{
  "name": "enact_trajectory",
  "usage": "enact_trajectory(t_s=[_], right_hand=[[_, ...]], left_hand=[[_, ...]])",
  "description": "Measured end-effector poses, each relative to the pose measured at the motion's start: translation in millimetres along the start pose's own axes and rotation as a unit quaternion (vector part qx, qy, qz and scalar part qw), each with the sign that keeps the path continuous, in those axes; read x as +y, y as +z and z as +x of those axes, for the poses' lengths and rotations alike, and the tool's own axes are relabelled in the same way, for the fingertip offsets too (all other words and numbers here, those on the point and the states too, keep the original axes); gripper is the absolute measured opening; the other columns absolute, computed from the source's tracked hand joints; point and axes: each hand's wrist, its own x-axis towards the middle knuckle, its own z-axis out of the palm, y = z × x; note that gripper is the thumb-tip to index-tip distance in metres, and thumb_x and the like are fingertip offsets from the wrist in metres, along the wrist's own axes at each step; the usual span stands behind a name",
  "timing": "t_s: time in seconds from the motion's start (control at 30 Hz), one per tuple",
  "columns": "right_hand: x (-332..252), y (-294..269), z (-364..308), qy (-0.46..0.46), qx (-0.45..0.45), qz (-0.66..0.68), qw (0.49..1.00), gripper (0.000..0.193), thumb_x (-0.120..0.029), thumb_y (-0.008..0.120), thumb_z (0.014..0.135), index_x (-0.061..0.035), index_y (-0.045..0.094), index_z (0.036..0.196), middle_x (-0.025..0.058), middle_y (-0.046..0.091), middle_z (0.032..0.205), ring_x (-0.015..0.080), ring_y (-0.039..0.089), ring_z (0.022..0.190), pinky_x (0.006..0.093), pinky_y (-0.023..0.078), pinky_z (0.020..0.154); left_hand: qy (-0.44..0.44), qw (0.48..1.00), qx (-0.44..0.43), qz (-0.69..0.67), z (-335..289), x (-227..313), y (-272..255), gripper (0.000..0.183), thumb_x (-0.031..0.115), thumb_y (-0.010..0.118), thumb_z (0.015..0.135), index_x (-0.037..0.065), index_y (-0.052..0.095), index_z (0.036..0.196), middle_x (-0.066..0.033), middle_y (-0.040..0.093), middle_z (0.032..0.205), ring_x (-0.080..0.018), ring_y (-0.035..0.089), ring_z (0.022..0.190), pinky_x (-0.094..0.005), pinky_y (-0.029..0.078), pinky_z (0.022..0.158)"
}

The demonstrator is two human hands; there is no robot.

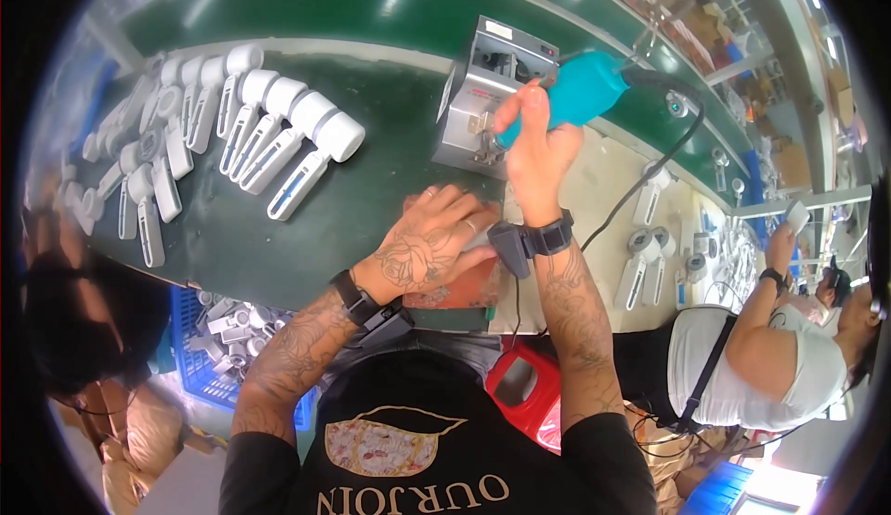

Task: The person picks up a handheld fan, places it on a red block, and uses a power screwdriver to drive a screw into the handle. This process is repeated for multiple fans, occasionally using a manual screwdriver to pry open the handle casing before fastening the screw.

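My right hand (pixel 536 148) grips a teal electric screwdriver (pixel 575 93) by its body, tip pointing down toward a grey metal screw feeder box (pixel 483 97). A black cable (pixel 668 144) runs from the screwdriver's back end. My left hand (pixel 429 246) lies flat, fingers spread, on a small white part over a reddish-brown mat (pixel 464 285) at the table's near edge. Both wrists carry black bands with small devices.
Rows of white handheld device shells (pixel 278 135) lie on the green table (pixel 269 237) at the left. A blue crate (pixel 209 343) of white parts sits below the edge. Another worker in a white top (pixel 761 348) stands at the right; a conveyor (pixel 371 5) runs behind.
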Motion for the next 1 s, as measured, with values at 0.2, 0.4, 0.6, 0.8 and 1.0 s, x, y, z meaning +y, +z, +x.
enact_trajectory(t_s=[0.2,0.4,0.6,0.8,1.0], right_hand=[[-28,-6,-29,0.076,-0.001,-0.027,0.997,0.032,-0.031,0.056,0.103,0.0014,0.058,0.105,0.0046,0.058,0.068,0.0137,0.057,0.062,0.0299,0.046,0.057],[-41,-41,-59,0.047,-0.015,-0.001,0.999,0.051,-0.045,0.059,0.099,0.0052,0.056,0.108,0.007,0.057,0.07,0.0176,0.057,0.062,0.0309,0.047,0.058],[-31,-43,-69,0.053,-0.01,0.025,0.998,0.051,-0.046,0.059,0.099,0.0051,0.055,0.107,0.0067,0.057,0.07,0.0178,0.057,0.062,0.0313,0.047,0.058],[-20,-47,-74,0.043,-0.028,0.016,0.999,0.046,-0.043,0.058,0.101,0.002,0.052,0.099,0.0076,0.055,0.071,0.0181,0.056,0.063,0.0321,0.046,0.058],[-15,-44,-77,0.045,-0.038,0.026,0.998,0.039,-0.038,0.056,0.103,-0.0001,0.051,0.094,0.0076,0.054,0.071,0.0176,0.055,0.063,0.0324,0.046,0.059]], left_hand=[[-0.015,1.0,-0.01,-0.004,-5,-8,1,0.049,0.031,0.073,0.084,0.009,0.063,0.127,-0.0057,0.06,0.108,-0.0261,0.055,0.1,-0.0434,0.046,0.086],[-0.017,1.0,-0.009,-0.005,-2,-5,2,0.048,0.032,0.074,0.083,0.01,0.065,0.125,-0.0048,0.06,0.109,-0.0254,0.055,0.099,-0.0427,0.046,0.085],[-0.021,0.999,-0.028,-0.004,-2,-3,-1,0.045,0.032,0.069,0.086,0.007,0.061,0.124,-0.0071,0.057,0.106,-0.0271,0.054,0.101,-0.0423,0.046,0.089],[-0.023,1.0,-0.015,0.0,-1,-3,3,0.046,0.032,0.074,0.085,0.011,0.065,0.125,-0.0046,0.061,0.109,-0.0259,0.055,0.099,-0.0421,0.046,0.085],[-0.031,0.999,-0.027,0.006,2,-4,3,0.042,0.032,0.073,0.086,0.01,0.066,0.121,-0.0053,0.061,0.11,-0.027,0.055,0.099,-0.0423,0.046,0.085]])
